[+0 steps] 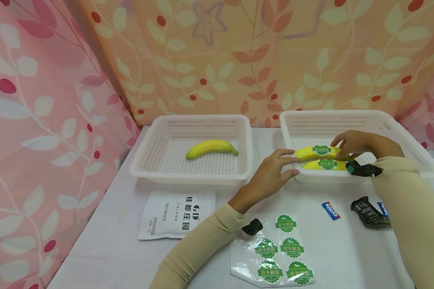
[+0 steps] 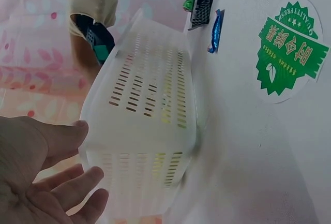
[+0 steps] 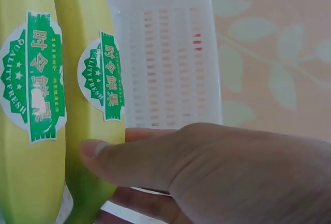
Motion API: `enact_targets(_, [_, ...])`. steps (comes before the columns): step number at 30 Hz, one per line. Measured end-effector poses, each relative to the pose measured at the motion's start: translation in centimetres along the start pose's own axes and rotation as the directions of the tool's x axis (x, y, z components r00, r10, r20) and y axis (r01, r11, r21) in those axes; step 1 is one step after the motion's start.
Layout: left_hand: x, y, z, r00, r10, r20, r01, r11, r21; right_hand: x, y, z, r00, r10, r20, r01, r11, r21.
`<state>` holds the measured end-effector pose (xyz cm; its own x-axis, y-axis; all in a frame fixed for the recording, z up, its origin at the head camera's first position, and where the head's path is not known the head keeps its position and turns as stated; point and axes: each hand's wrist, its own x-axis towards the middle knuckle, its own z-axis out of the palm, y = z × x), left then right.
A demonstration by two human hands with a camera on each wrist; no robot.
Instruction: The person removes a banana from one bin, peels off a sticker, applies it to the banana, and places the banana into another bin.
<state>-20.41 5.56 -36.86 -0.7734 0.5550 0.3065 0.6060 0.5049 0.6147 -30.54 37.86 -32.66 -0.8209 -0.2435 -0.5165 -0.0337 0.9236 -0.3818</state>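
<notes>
Two yellow bananas with green round stickers lie side by side in the right white basket [image 1: 401, 132]. My right hand [image 1: 341, 149] grips the far banana [image 1: 316, 152]; in the right wrist view its thumb [image 3: 111, 154] presses that banana [image 3: 77, 27] and fingers curl beneath. The near stickered banana [image 1: 323, 165] lies beside it [image 3: 26, 182]. My left hand [image 1: 293, 166] reaches with straight fingers to the basket's left rim, by the bananas' tips; the left wrist view shows it [image 2: 89, 151] spread against the basket wall [image 2: 150, 94]. An unstickered banana [image 1: 211, 148] lies in the left basket [image 1: 148, 154].
A sheet of green stickers [image 1: 279, 251] lies on the white table [image 1: 112, 228] near me, one sticker [image 2: 289, 53] seen close. A white printed packet [image 1: 177, 214] lies left of it. A blue wrapper [image 1: 330, 210] and a black wrapper [image 1: 369, 212] sit right. Patterned curtains surround the table.
</notes>
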Motion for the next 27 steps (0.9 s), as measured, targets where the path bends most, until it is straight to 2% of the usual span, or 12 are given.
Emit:
enact_targets(5, [-0.1,0.0,0.0,1.000,0.003,-0.001,-0.003,1.000,0.011,-0.3,0.3,0.4,0.999,-0.041,-0.026,0.042,0.998,0.050])
enact_targets(10, [0.0,-0.1,0.0,1.000,0.004,-0.001,-0.004,1.000,0.017,-1.5,-0.1,0.8,0.985,-0.107,-0.137,0.112,0.993,0.032])
enact_targets(15, [0.0,-0.2,0.1,1.000,0.007,-0.002,-0.007,1.000,0.018,-3.8,-2.2,2.6,0.939,-0.173,-0.296,0.167,0.985,-0.046])
enact_targets(20, [0.0,-0.3,0.2,1.000,0.009,-0.005,-0.009,1.000,0.017,-5.9,-3.7,5.4,0.899,-0.202,-0.390,0.174,0.979,-0.107])
enact_targets(25, [0.0,-0.2,0.3,1.000,0.004,-0.005,-0.004,1.000,0.025,-7.6,-4.5,8.4,0.835,-0.255,-0.489,0.236,0.967,-0.101])
enact_targets(27, [-0.1,-0.2,0.3,1.000,0.006,-0.005,-0.005,1.000,0.030,-8.1,-4.9,9.5,0.818,-0.264,-0.512,0.264,0.962,-0.074])
